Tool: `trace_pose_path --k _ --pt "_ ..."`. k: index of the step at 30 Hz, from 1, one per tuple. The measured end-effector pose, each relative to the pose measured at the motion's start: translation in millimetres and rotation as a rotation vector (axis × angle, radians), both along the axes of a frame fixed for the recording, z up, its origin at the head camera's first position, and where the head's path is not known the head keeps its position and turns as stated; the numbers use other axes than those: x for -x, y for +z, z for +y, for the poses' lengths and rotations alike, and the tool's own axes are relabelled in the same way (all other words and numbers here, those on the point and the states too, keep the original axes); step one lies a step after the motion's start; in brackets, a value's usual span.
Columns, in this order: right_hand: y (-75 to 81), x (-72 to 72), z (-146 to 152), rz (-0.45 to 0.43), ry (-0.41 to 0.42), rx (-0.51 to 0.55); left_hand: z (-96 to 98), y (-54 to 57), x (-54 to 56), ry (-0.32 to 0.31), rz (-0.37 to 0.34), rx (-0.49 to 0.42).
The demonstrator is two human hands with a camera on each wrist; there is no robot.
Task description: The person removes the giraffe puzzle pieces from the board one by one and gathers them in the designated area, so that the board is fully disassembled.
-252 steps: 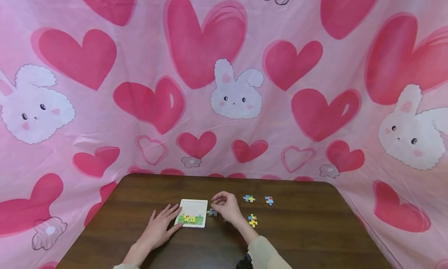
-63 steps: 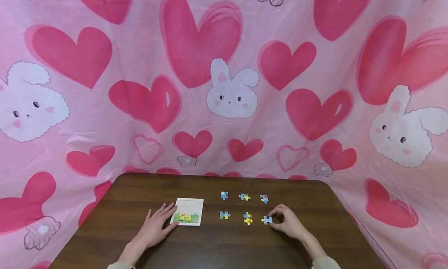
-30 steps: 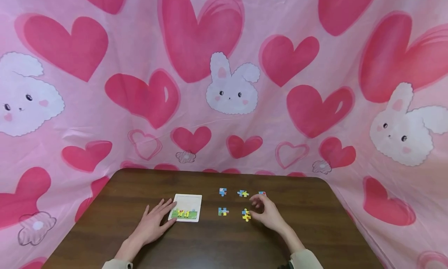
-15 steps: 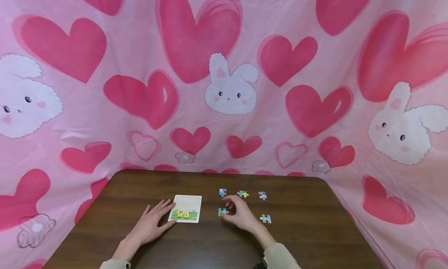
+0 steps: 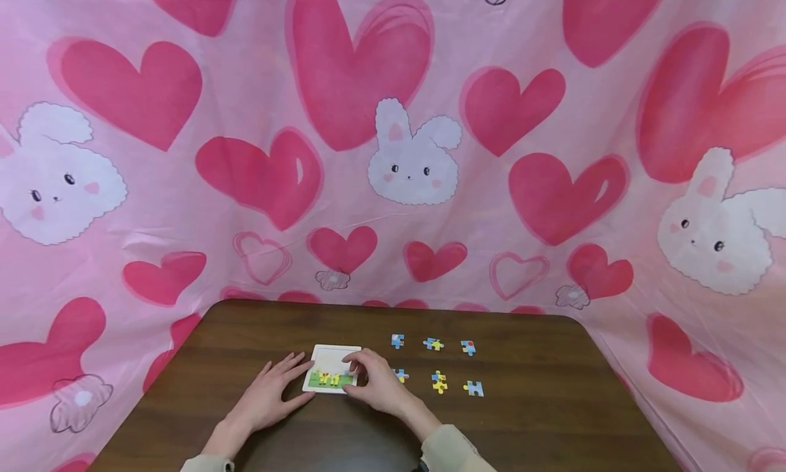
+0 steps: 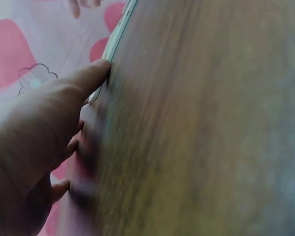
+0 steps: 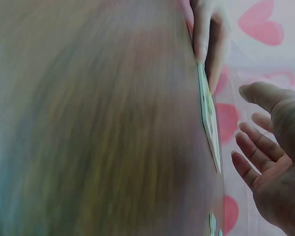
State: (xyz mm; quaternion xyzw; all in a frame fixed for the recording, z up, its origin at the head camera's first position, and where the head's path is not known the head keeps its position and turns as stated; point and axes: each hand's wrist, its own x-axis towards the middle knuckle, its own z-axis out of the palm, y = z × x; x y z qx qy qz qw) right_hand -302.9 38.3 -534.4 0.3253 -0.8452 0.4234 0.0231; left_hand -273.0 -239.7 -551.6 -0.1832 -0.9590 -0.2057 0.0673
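Note:
A square white puzzle board (image 5: 331,354) lies on the table, with a green and yellow strip along its near part. Thumb and fingertips of my left hand (image 5: 265,393) touch the board's left side; in the left wrist view the left thumb (image 6: 91,77) lies straight against its edge. My right hand (image 5: 382,385) is over the board's right side, fingers loosely bent. The right wrist view shows the right hand (image 7: 280,142) with thumb and fingers apart, nothing between them, and a gap to the board (image 7: 210,120). Part of one puzzle piece (image 5: 402,375) shows behind this hand.
Right of the board, loose jigsaw pieces lie in two rows. The far row has a blue piece (image 5: 398,341), a blue-yellow piece (image 5: 433,344) and one with a red spot (image 5: 469,347). Nearer are a yellow piece (image 5: 439,382) and a light blue piece (image 5: 474,388). A pink cloth hangs behind.
My right hand let go of the light blue piece at the far right, then swept left past the pieces to the board. My left hand stays at the board's left side.

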Motion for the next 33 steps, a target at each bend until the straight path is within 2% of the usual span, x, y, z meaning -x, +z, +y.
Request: trace_pose_path --k 3,6,9,10,13,15,18,22,25,27,33 --pt "-1.1 1.0 -11 0.054 0.012 -0.016 -0.2 -0.9 1.1 0.0 0.008 -0.001" --pt "-19.8 12.8 -23 0.193 0.022 -0.099 -1.8 -2.7 3.0 0.002 0.002 -0.008" --pt "-49.5 29.6 -32 0.298 -0.005 -0.236 -3.1 -4.2 5.3 -0.005 -0.015 -0.022" --pt "-57.9 34.2 -35 0.322 -0.017 -0.286 -3.7 -4.9 6.0 -0.008 -0.019 -0.025" --pt "-69.5 39.9 -40 0.322 -0.031 -0.359 -5.2 -5.6 6.3 -0.012 -0.025 -0.03" --pt "-61.9 35.6 -43 0.309 -0.03 -0.377 -5.8 -5.9 6.1 -0.011 -0.024 -0.032" --pt "-38.6 22.9 -48 0.274 -0.042 -0.395 -5.9 -4.9 5.0 -0.018 -0.02 -0.029" --pt "-9.4 7.0 -53 0.308 -0.107 -0.491 -5.2 -3.0 4.1 -0.024 -0.031 -0.034" --pt "-3.6 4.2 -55 0.355 -0.152 -0.554 -5.3 -1.9 4.0 -0.016 -0.041 -0.035" --pt "-3.0 4.6 -57 0.346 -0.159 -0.552 -5.4 -1.2 4.0 -0.014 -0.039 -0.027" --pt "-5.7 4.5 -58 0.201 -0.161 -0.46 -5.8 -1.9 3.8 -0.021 -0.04 -0.034"
